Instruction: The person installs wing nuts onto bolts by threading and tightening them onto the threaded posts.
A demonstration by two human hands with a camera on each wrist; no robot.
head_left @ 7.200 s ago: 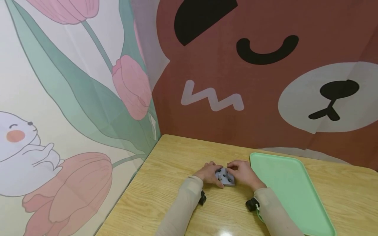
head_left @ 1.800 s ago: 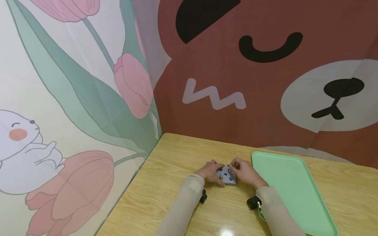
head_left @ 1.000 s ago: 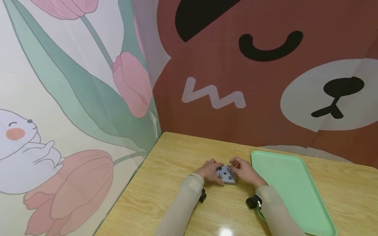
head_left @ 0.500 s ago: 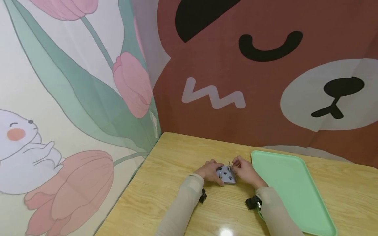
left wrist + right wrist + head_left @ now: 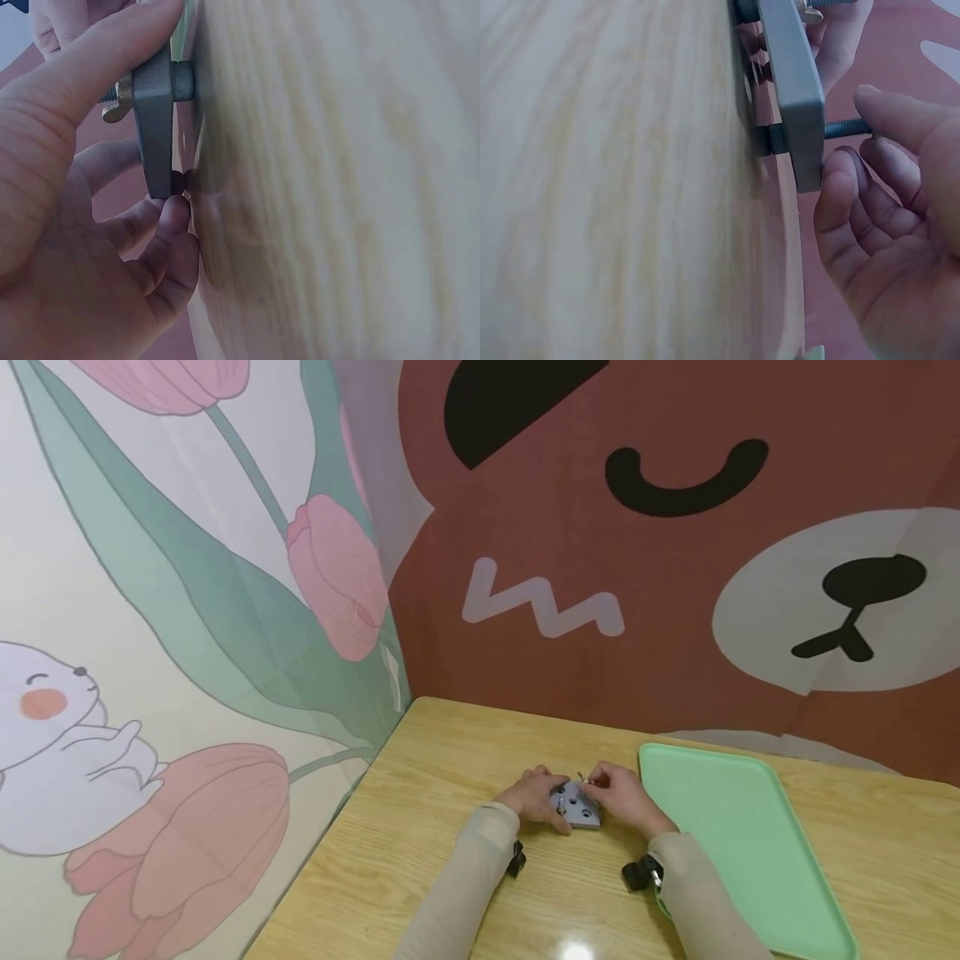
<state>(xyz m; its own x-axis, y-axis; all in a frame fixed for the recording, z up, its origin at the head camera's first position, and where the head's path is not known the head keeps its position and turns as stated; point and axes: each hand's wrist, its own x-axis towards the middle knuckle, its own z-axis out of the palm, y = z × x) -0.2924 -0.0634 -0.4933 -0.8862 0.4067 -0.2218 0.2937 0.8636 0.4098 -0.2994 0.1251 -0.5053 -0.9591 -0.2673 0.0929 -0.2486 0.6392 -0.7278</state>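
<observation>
A grey metal plate [image 5: 583,817] with several holes stands slightly raised off the wooden table on bolt heads. My left hand [image 5: 531,798] grips its left side, thumb on the near edge and fingers around the far one. A brass-coloured wing nut [image 5: 115,109] sits on one threaded bolt through the plate. At the far right corner another bolt [image 5: 846,129] stands up from the plate. My right hand [image 5: 622,793] pinches at that bolt's top, where a second wing nut [image 5: 582,778] shows partly; the fingers hide most of it.
A light green tray [image 5: 738,835] lies on the table [image 5: 420,827] to the right, close to my right forearm. A printed curtain [image 5: 525,685] hangs along the table's back edge, and another along the left side.
Half a second ago my right fingers were drawn back a little and the wing nut showed on the bolt; now they are around it again. The left hand and plate stay put.
</observation>
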